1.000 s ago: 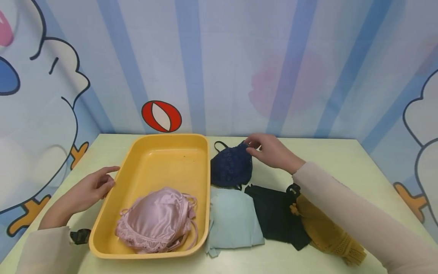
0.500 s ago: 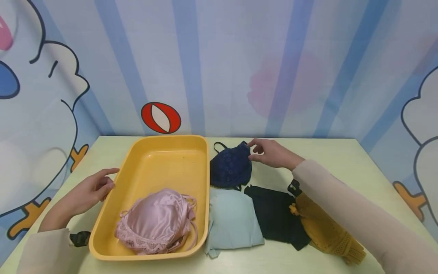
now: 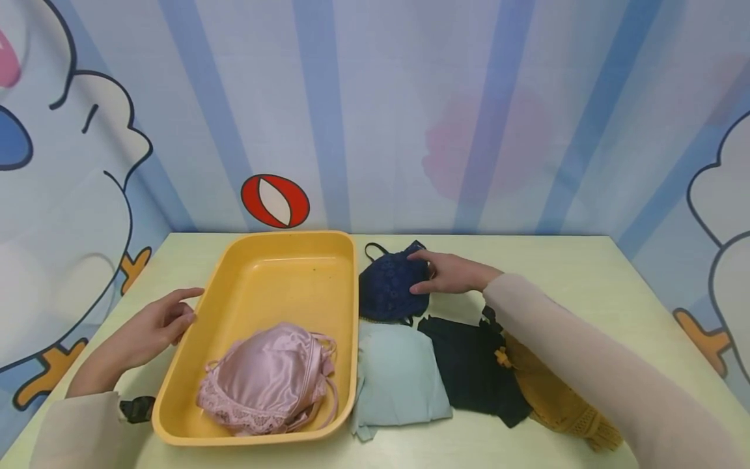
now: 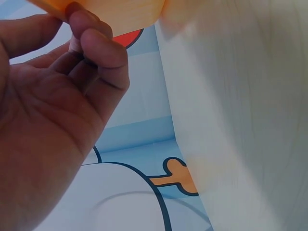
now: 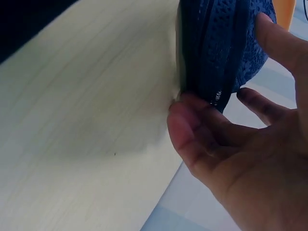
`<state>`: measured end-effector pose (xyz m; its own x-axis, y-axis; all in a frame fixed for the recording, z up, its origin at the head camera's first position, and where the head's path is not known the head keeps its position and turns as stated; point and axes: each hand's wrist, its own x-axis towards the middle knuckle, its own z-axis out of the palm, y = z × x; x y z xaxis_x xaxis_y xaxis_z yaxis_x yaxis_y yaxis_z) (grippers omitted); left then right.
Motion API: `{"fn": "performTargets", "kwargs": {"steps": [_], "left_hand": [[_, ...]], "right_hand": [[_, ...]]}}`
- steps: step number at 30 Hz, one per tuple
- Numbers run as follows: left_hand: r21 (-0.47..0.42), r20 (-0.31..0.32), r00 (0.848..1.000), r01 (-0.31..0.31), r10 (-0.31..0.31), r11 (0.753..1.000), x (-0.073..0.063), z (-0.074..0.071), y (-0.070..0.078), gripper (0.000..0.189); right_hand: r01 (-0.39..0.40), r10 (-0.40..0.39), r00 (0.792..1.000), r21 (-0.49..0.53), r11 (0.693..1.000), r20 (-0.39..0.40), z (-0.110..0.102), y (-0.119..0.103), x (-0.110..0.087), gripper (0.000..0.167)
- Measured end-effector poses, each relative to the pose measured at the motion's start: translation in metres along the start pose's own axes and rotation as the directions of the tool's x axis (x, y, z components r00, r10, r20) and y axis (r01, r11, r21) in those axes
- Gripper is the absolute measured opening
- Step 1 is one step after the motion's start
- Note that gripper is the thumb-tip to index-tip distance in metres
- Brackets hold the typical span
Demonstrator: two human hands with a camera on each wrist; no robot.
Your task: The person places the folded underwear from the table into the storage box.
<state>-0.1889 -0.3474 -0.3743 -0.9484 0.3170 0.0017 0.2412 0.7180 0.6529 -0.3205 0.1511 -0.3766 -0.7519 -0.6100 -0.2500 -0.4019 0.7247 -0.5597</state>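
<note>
A folded navy lace bra (image 3: pixel 389 283) lies right of the yellow tray (image 3: pixel 355 299), near the table's back. My right hand (image 3: pixel 454 272) grips its right side. In the right wrist view, the thumb (image 5: pixel 279 41) presses on the lace cup (image 5: pixel 252 48) and the curled fingertips meet the band's edge. At the tray's left wall, my left hand (image 3: pixel 153 326) pinches the rim; the left wrist view has the fingers (image 4: pixel 103 53) bent against the tray edge (image 4: pixel 115 14). A pink satin bra (image 3: pixel 272 378) with lace trim sits in the tray's near half.
Right of the tray lie a folded pale mint cloth garment (image 3: pixel 401 378), a folded black garment (image 3: pixel 471 368) and a mustard bra (image 3: pixel 551 391), partly under the right sleeve. A printed striped backdrop (image 3: pixel 387 130) rises behind the pale table (image 3: pixel 574 286).
My right hand has come left and slightly nearer, from the navy bra's upper right corner to over its cup. The left hand, tray and other garments have stayed in place.
</note>
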Motion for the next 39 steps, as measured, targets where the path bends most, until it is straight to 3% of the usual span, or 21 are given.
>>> {"fn": "performTargets", "kwargs": {"steps": [14, 25, 32, 39], "left_hand": [[-0.009, -0.003, 1.000, 0.003, -0.003, 1.000, 0.000, 0.000, -0.002, 0.048], [-0.014, -0.003, 1.000, 0.007, -0.007, 1.000, 0.000, 0.000, -0.002, 0.048], [-0.004, -0.004, 1.000, 0.016, -0.016, 1.000, 0.001, 0.000, -0.002, 0.049], [-0.003, -0.006, 1.000, 0.023, -0.023, 1.000, 0.001, 0.001, -0.002, 0.049]], "right_hand": [[0.024, -0.024, 0.999, 0.021, 0.999, -0.043, 0.006, -0.004, 0.013, 0.078], [0.104, -0.100, 0.986, 0.026, 0.994, -0.132, 0.007, -0.013, 0.016, 0.072], [0.167, -0.166, 0.969, -0.013, 0.986, -0.184, 0.009, -0.018, 0.017, 0.056], [0.240, -0.242, 0.934, -0.042, 0.970, -0.262, 0.009, -0.024, 0.016, 0.032]]}}
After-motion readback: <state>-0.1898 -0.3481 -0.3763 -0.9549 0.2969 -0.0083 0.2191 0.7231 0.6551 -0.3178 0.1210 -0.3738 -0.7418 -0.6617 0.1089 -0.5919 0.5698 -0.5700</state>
